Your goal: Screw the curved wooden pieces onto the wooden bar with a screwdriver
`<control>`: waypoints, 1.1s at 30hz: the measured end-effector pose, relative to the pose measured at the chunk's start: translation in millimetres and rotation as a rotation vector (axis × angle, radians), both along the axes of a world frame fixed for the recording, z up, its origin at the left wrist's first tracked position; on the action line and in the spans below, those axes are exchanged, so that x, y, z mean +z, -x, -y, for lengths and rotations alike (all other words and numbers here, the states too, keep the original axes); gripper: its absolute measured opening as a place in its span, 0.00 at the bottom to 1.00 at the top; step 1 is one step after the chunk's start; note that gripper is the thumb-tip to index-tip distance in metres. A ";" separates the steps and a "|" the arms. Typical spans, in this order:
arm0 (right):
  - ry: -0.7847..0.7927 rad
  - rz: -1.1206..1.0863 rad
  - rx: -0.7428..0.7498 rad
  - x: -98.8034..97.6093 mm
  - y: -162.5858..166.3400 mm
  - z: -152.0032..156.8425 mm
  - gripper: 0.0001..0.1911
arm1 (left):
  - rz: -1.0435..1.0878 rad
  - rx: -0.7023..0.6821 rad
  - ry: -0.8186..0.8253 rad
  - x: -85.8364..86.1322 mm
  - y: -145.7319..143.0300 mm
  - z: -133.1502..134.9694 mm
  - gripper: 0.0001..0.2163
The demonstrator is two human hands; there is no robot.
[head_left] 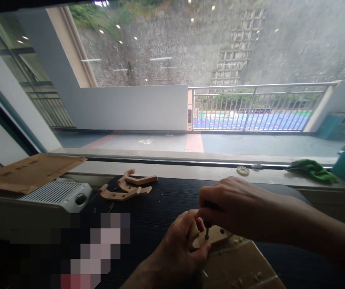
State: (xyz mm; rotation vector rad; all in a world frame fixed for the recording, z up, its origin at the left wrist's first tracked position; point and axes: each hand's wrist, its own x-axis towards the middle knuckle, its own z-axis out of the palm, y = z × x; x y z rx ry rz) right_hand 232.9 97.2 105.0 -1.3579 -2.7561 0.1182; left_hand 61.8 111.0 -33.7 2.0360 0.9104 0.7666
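The left hand (177, 243) has its grip closed around a light wooden piece with a dark hole (217, 236), pinching it between thumb and fingers near the front edge of the black tabletop (163, 200). The right hand (228, 196), above it, clenches a dark-handled screwdriver (207, 232) — its shaft points down, the tip at the wooden piece's face. Just under and beside that piece is a flat wooden board (238, 267) with small, indistinct bits on it. More curved wooden pieces (126, 188) lie in a loose cluster at the tabletop's far left — well apart from both hands. On the windowsill (172, 169) beyond rest a tape roll (242, 171) and a green cloth (312, 170).
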 end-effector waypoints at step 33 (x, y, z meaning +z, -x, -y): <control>0.039 0.071 0.125 12.0 2.3 5.6 0.06 | 0.012 -0.011 0.016 -5.2 1.4 1.5 0.13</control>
